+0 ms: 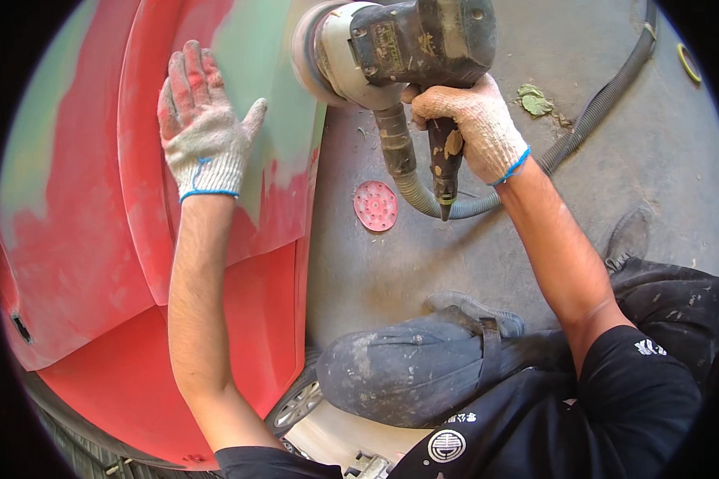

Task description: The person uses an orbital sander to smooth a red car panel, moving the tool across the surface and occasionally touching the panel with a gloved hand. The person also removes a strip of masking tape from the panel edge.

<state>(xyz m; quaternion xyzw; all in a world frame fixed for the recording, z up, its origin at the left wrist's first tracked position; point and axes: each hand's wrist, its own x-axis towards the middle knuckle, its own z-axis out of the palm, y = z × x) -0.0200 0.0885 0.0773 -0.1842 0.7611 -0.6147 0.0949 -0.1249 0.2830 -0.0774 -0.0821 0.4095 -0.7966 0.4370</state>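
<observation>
My left hand (207, 128), in a white knit glove with reddish dust on the fingers, lies flat on a red car panel (156, 263). Pale green filler patches (276, 120) show through the red on both sides of it. In my right hand (475, 128), also gloved, is the grip of a black and grey power sander (415, 48). The sander's round pad is tilted on edge beside the panel's right edge; whether it touches is hard to tell. From the sander a ribbed grey hose (411, 188) curves down and passes behind my right wrist.
On the grey floor (375, 279) lies a round pink sanding disc (375, 206) with holes. Crumpled green leaves (534, 100) and a yellow-rimmed roll (689, 63) lie farther right. The hose (607, 100) runs along the floor. A car wheel (299, 401) shows below the panel, near my bent knee.
</observation>
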